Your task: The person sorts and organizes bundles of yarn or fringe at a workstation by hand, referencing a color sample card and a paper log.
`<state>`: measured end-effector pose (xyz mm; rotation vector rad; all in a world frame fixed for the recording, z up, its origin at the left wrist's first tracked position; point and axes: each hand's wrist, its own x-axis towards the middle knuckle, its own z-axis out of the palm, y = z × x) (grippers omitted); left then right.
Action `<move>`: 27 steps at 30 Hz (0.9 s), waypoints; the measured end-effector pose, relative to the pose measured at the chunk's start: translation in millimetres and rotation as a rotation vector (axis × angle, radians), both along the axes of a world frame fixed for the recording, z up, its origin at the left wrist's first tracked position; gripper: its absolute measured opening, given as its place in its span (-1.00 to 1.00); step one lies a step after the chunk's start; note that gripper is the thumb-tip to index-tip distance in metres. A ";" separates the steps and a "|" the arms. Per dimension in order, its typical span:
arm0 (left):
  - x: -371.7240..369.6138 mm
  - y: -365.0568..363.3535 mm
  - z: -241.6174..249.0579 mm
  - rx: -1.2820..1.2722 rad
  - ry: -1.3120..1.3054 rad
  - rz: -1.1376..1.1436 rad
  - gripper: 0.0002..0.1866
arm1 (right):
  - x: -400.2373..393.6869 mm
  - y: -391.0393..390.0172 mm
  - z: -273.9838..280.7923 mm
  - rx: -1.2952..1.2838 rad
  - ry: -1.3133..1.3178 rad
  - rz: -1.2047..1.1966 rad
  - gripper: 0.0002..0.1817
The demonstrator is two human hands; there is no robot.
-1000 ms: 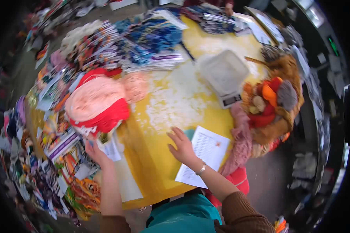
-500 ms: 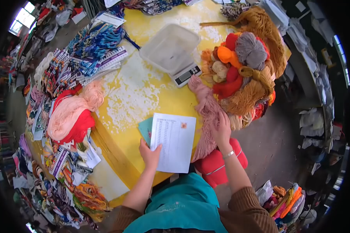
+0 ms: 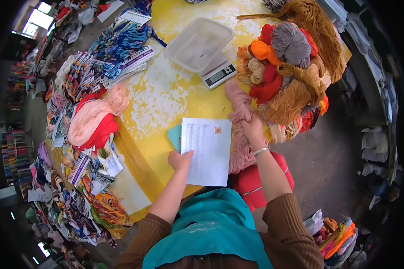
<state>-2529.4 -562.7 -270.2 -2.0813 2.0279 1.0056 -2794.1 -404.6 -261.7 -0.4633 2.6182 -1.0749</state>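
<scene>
Holding a printed sheet (image 3: 208, 152) by its left edge with the left hand (image 3: 181, 160), with thumb over the paper and other fingers curled in, partly out of sight. Closed around a dusty-pink yarn skein (image 3: 240, 96) with the right hand (image 3: 254, 132), with fingertips hidden. Pictured at the near side of a worn yellow table (image 3: 148, 152), with the sheet overlapping a teal paper (image 3: 173, 136) and the skein stretched along the sheet's right side, near a red bundle (image 3: 262, 179) bound with a pale band. Beyond, near the skein's far end, a digital scale (image 3: 220, 76) beneath a translucent plastic tub (image 3: 197, 42). Piled to the right, a mound of rust, orange and red yarn around a gray yarn ball (image 3: 292, 45). Stacked to the left, a peach yarn skein (image 3: 92, 123) and tagged blue yarn hanks (image 3: 116, 47). Seen below, a teal apron (image 3: 211, 228) over brown ribbed sleeves (image 3: 287, 219).
</scene>
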 end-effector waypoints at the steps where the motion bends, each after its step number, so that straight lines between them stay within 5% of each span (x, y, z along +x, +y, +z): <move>1: -1.5 2.1 2.6 -0.013 -0.061 -0.023 -0.33 | 3.9 3.6 1.9 -0.129 0.008 -0.027 -0.59; 3: -4.2 10.2 3.0 -0.061 0.050 0.018 -0.34 | 9.4 13.3 6.9 -0.010 -0.098 -0.025 -0.48; 8: -1.1 15.2 -4.9 0.011 0.386 0.128 -0.42 | 46.9 22.7 24.1 0.063 0.200 0.039 -0.27; 11: 5.9 10.5 -5.3 0.131 0.555 0.166 -0.46 | 73.6 34.8 32.7 0.079 0.388 -0.035 -0.34; 13: 31.5 -9.3 -44.5 0.301 0.913 0.223 -0.46 | 99.6 59.8 33.6 0.018 0.380 -0.069 -0.37; 15: 44.1 -23.0 -31.7 0.267 1.000 0.283 -0.47 | 128.4 92.4 28.0 -0.041 0.265 -0.149 -0.43; 22: 57.9 -44.4 -20.1 0.197 0.858 0.484 -0.45 | 222.2 210.2 -6.1 0.196 0.025 -0.195 -0.56; 27: 36.4 -64.2 -4.2 0.276 1.007 0.554 -0.42 | 225.1 228.3 1.2 0.263 -0.065 -0.256 -0.58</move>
